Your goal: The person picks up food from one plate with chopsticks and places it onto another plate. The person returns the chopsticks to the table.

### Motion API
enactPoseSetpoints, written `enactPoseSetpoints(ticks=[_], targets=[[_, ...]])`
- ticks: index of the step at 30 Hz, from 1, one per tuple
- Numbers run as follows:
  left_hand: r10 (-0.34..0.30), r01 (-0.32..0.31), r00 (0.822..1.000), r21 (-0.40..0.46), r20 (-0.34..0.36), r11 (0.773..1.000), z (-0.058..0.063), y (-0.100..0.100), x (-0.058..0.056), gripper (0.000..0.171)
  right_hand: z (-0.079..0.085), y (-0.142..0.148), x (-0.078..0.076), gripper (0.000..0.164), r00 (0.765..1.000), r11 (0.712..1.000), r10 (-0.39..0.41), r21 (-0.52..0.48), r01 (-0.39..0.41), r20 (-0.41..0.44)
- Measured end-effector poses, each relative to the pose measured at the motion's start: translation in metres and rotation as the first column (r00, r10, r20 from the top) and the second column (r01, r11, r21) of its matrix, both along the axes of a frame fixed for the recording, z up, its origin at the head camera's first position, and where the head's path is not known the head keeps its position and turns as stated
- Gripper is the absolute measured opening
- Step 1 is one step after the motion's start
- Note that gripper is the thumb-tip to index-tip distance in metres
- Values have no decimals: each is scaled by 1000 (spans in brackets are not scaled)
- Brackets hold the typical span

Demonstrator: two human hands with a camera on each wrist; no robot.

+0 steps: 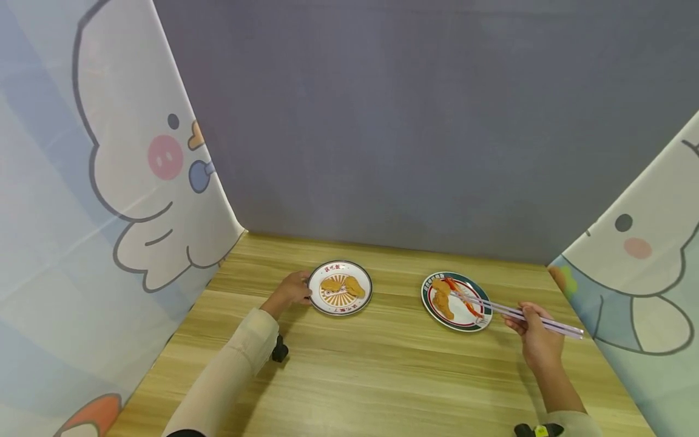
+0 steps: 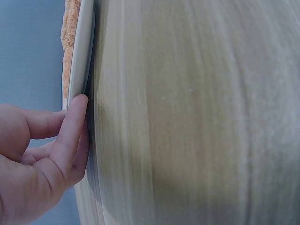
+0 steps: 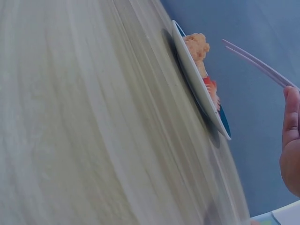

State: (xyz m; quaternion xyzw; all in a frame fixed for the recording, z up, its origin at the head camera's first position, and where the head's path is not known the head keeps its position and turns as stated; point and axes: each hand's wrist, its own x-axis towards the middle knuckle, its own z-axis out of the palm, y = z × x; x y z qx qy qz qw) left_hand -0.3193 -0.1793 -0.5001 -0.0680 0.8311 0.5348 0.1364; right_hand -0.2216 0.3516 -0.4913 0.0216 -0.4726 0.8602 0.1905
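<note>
My left hand (image 1: pixel 293 289) pinches the left rim of a white plate (image 1: pixel 340 309) with a sunburst pattern; in the left wrist view the thumb lies over the rim and the fingers (image 2: pixel 70 126) under it. Two pieces of fried chicken (image 1: pixel 354 286) lie on that plate. My right hand (image 1: pixel 537 340) grips a pair of pale chopsticks (image 1: pixel 546 323) that point left over a green-rimmed plate (image 1: pixel 471 328). This plate carries fried chicken (image 1: pixel 442 300) and a red-and-white piece like a crab claw (image 1: pixel 476 311). In the right wrist view the chopstick tips (image 3: pixel 225 43) hang above the food, gripping nothing.
Both plates rest on a wood-grain table (image 1: pixel 382 376), side by side with a gap between them. A grey backdrop (image 1: pixel 371 133) closes the far edge. Cartoon-printed cloths (image 1: pixel 49 182) hang at the left and right sides.
</note>
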Motion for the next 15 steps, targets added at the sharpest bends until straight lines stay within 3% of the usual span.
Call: enactPoseSetpoints(ticks=[8,15], targets=[[-2,2,1000,-6,-1,1000,-1,0,1,62,1,-7,-2,31,999,1000,5,-24,-4,33],[-1,1,1000,-18,5,1000,1,0,-1,62,1,-17,-7,29,999,997,34,-67,-35,-14]])
